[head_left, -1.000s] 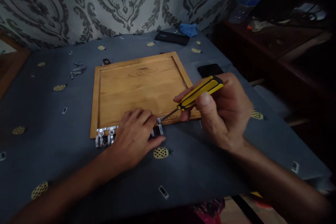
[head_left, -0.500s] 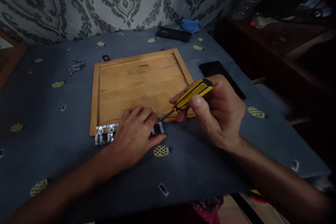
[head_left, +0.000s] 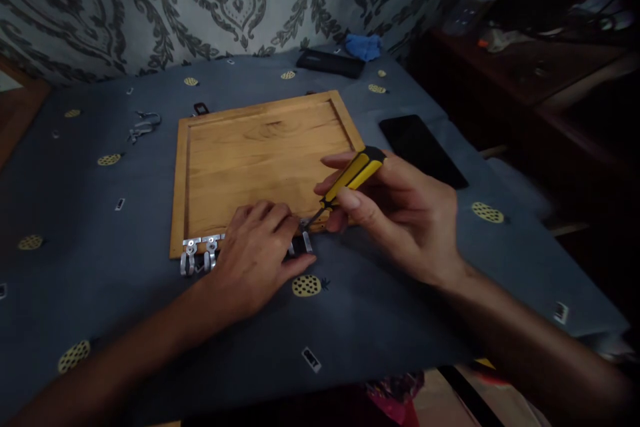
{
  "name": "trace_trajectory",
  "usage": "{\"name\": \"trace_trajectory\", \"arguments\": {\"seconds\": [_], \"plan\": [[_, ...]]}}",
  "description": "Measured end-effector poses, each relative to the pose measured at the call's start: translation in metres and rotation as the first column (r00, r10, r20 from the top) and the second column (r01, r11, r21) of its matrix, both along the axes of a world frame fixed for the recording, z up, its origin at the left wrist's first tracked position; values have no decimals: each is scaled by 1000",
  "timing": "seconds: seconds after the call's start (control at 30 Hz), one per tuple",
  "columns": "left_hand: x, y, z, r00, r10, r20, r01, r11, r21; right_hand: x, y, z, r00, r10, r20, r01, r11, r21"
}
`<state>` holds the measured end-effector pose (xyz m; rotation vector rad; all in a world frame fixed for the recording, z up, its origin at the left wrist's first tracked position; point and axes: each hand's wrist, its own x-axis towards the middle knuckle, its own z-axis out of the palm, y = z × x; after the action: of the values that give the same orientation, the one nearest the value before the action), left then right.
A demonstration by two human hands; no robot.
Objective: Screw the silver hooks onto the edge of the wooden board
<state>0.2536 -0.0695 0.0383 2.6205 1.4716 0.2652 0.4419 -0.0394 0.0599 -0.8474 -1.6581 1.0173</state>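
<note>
A square wooden board (head_left: pixel 260 153) lies flat on a blue-grey cloth with pineapple prints. Along its near edge runs a metal hook rack (head_left: pixel 197 255) with small silver hooks. My left hand (head_left: pixel 255 260) lies over the middle of the rack, fingers curled down and pressing it against the board. My right hand (head_left: pixel 400 213) is closed round a yellow-and-black screwdriver (head_left: pixel 350 177). The screwdriver's tip rests on a hook plate (head_left: pixel 305 230) at the rack's right end, just past my left fingertips.
A dark phone (head_left: pixel 420 147) lies right of the board. Loose silver hooks (head_left: pixel 143 125) sit at the far left. A black flat case (head_left: pixel 330 63) and a blue cloth (head_left: pixel 364 47) lie near the patterned wall. Dark wooden furniture (head_left: pixel 540 73) stands at the right.
My right hand has turned and slid left with the screwdriver, its handle now lower and closer to the board. My left hand stays on the rack. The view has shifted slightly.
</note>
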Motion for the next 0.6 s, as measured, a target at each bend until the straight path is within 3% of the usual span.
{"name": "trace_trajectory", "arguments": {"seconds": [0.17,0.33,0.6], "plan": [[-1,-1,0,1000,0,0,0,1000,12,-4,7,3,992,115,-49,-119,989,-84],[0,-1,-1,1000,-2,15,2,1000,13,-9,10,5,986,141,-86,-154,974,-168],[0,0,-1,1000,-2,16,2,1000,31,-3,11,8,973,214,-88,-226,959,-169]]}}
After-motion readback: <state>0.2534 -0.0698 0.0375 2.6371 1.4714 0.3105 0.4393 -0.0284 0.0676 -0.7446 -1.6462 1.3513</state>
